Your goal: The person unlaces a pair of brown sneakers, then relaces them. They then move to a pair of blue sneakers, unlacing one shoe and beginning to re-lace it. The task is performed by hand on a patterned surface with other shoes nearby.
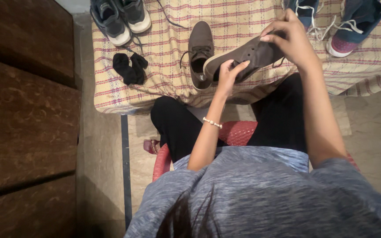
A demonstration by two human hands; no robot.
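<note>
Seen from above, seated on a red chair [239, 132] before a low surface under a striped cloth [164, 48]. Left hand [229, 75] closed around the toe end of a brown shoe [248, 55], fingers curled over its pale sole edge. Right hand [289, 37] gripping the same shoe at the heel end, held tilted just above the cloth. Matching brown shoe [200, 53] lying flat on the cloth, just beside. Black socks [130, 67] bunched further left. Grey sneakers [120, 17] at the top left corner, blue sneakers [345, 22] at the top right.
</note>
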